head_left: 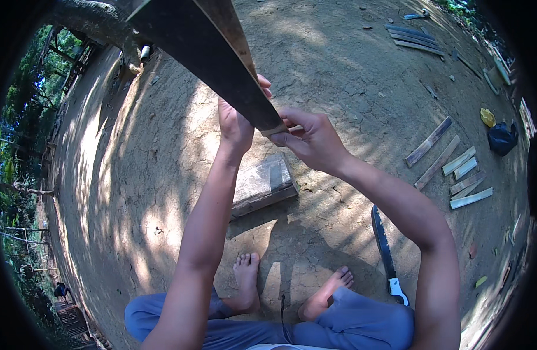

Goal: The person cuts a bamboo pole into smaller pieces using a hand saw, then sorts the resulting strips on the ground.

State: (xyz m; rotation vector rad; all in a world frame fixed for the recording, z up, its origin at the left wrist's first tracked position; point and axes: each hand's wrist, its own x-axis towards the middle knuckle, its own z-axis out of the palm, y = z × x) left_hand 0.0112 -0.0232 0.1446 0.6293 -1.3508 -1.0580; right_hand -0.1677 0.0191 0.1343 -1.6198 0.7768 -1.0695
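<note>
A pair of long wooden slats (213,61), one face dark and one brown, rises at a slant from my hands toward the upper left. My left hand (235,125) is wrapped round them from the left, and its fingertips show past the far edge. At their lower end, my right hand (309,139) pinches the tip between thumb and fingers. Below my hands a thick squared wooden block (262,184) lies on the ground. Whether the slats are fully separate pieces I cannot tell.
By my right foot lies a long dark blade with a white handle (383,242). Several short wood strips (436,166) are scattered at right, near a black plastic bag (502,139) and a yellow item (487,117). Longer slats (414,39) lie far right. A tree trunk (99,26) stands far left.
</note>
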